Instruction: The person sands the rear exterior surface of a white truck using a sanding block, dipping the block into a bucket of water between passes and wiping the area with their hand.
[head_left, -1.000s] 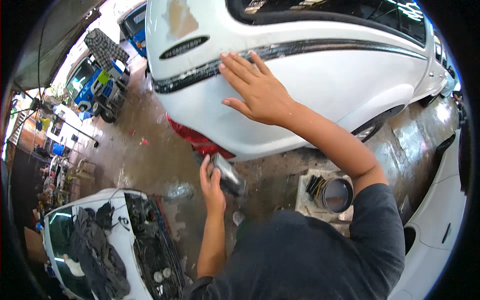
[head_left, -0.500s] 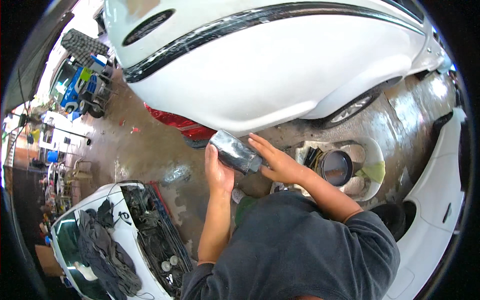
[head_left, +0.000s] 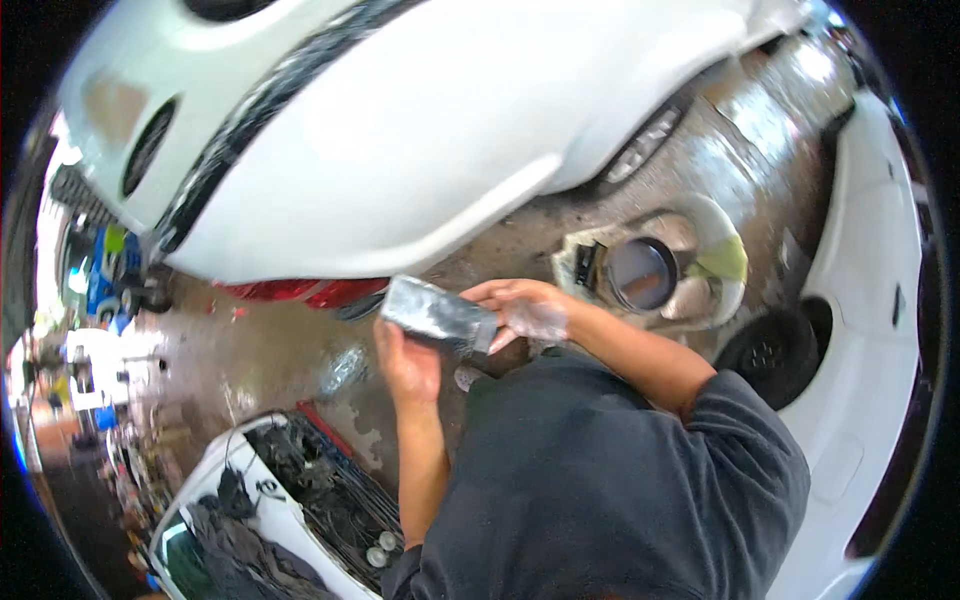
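Between my hands is a rectangular sanding block [head_left: 436, 312], its dark sandpaper-like wrap smeared with white residue. My left hand [head_left: 408, 365] supports its left end from below, thumb along the side. At the block's right end, the fingers of my right hand [head_left: 520, 300] close around the loose edge of the wrap. A pale translucent patch [head_left: 538, 320] shows over my right palm and wrist; I cannot make out what it is. Just beyond the block are the red tail light [head_left: 320, 292] and the smooth white side panel of a car [head_left: 400, 150].
To the right, a pale tub [head_left: 735, 285] holds a round bucket of cloudy water [head_left: 642, 274] and a yellowish cloth [head_left: 725, 258]. A white car body panel [head_left: 860, 330] and a black wheel [head_left: 768, 355] stand farther right. At lower left is an open engine bay [head_left: 325, 470]. The floor [head_left: 260, 365] is wet.
My view has turned, so the car and tub sit differently in the picture. My right hand has rolled, turning its palm up, and the block lies flatter between my hands.
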